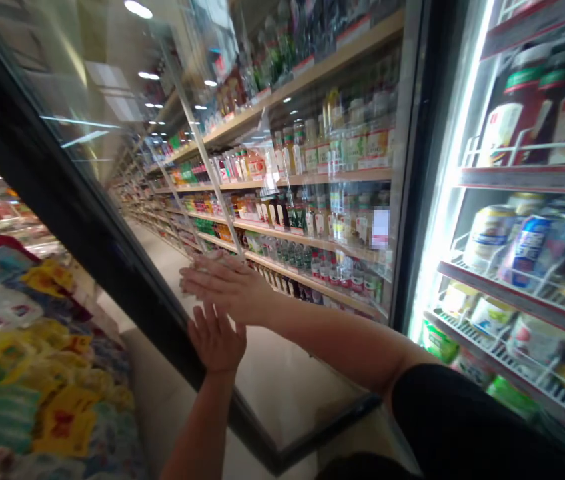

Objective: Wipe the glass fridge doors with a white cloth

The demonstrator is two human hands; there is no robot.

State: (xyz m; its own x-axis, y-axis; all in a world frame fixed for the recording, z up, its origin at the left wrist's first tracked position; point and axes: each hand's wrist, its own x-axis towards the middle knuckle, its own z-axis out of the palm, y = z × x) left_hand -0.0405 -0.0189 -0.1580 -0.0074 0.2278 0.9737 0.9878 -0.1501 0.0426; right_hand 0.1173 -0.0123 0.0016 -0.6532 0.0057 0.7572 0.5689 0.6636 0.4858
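Observation:
A glass refrigerator door [312,437] with a dark frame stands swung outward in front of me. My left hand [218,340] is raised near the door's dark side frame, fingers stretched upward and apart, palm toward the glass. Just above it, my right hand [230,287] reaches across from the right with its fingers extended flat. The right hand partly overlaps the left fingertips. Both hands lie against or very near the glass; exact contact cannot be made out. Neither hand holds anything.
At right, the lit fridge shelves [522,179] carry bottles, cans [487,233] and packets behind wire rails. Long drink shelves [312,180] show in the glass. Yellow and teal packaged goods [62,413] are piled at left, beside a pale floor [155,400].

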